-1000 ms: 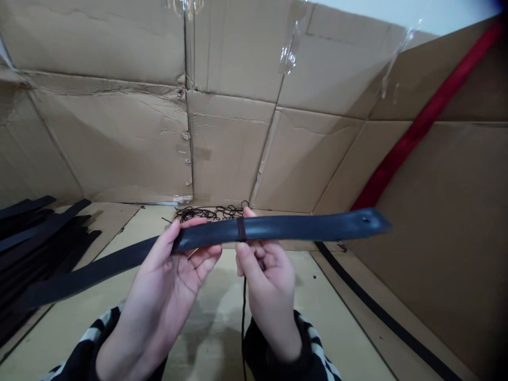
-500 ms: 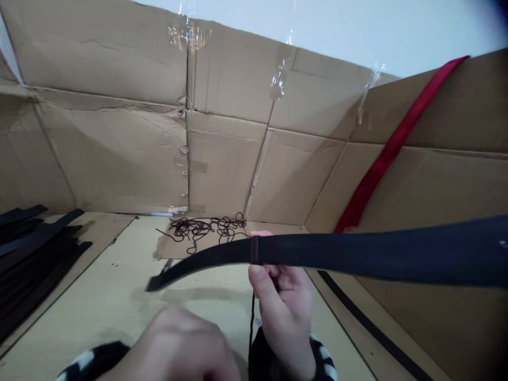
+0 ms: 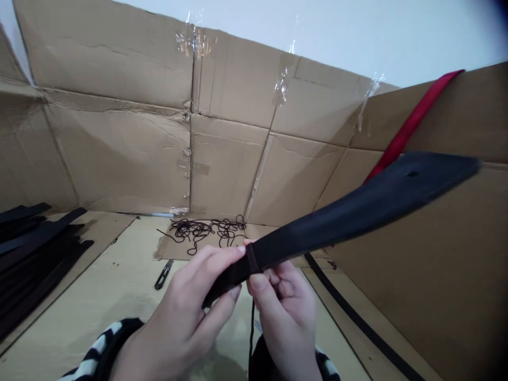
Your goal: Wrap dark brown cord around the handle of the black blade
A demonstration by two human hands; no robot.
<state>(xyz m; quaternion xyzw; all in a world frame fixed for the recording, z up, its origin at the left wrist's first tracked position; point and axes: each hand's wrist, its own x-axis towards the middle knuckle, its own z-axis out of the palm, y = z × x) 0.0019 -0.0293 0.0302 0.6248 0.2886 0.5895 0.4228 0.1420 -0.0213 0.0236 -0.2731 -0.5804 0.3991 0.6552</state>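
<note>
Left hand [image 3: 178,323] back on black strap [image 3: 337,217], above pale board [image 3: 91,301], cardboard walls [image 3: 119,153] beyond

Inspection finds no legible text, labels, brands, numbers or signs on the cardboard panels [image 3: 119,159], the black strap [image 3: 349,211] or the red band [image 3: 408,127].

The strap [image 3: 337,217] was matte black, the left sleeve [image 3: 101,346] was black with white stripes, the webbing [image 3: 408,127] was red, and the cardboard wall [image 3: 119,153] was tan.
</note>
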